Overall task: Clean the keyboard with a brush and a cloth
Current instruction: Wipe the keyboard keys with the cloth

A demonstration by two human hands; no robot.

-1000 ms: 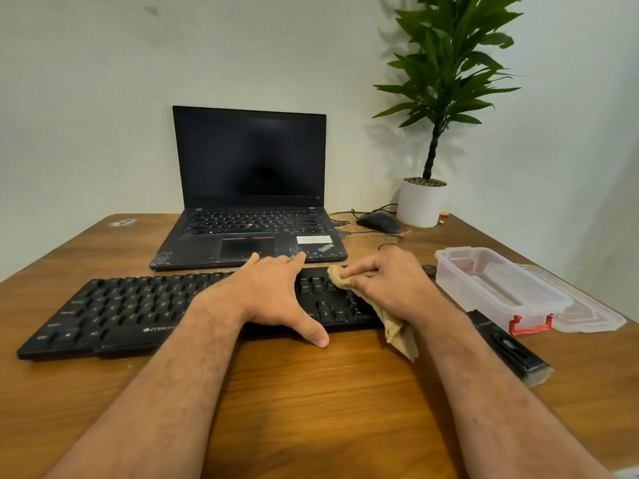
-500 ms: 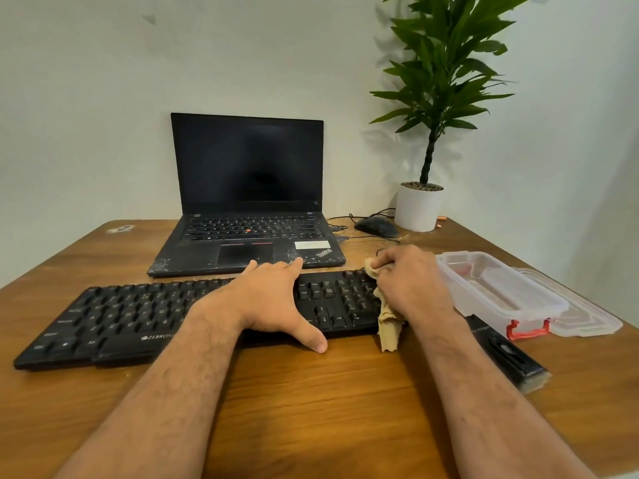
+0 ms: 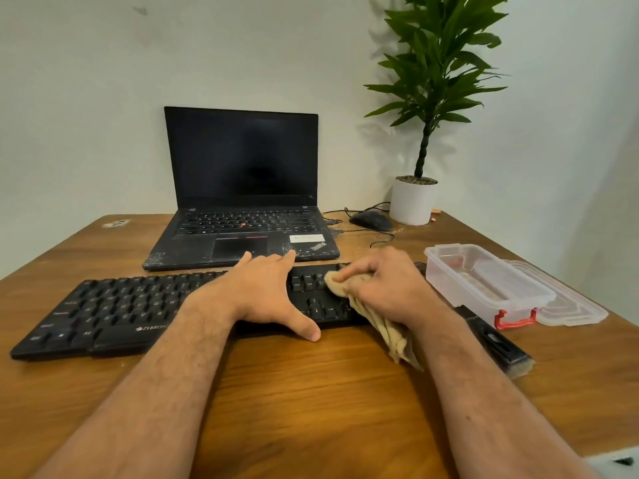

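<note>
Wooden table [image 3: 311, 392] against a pale wall [image 3: 86, 98], keyboard [image 3: 121, 305] on it

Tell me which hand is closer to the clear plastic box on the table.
The right hand. It grips the cloth on the keyboard's right end, just beside the plastic box. The left hand rests on the keyboard's middle, farther away.

One head-worn camera looks forward and down across the table [image 3: 311, 392]. It sits close above both forearms, facing the wall.
</note>
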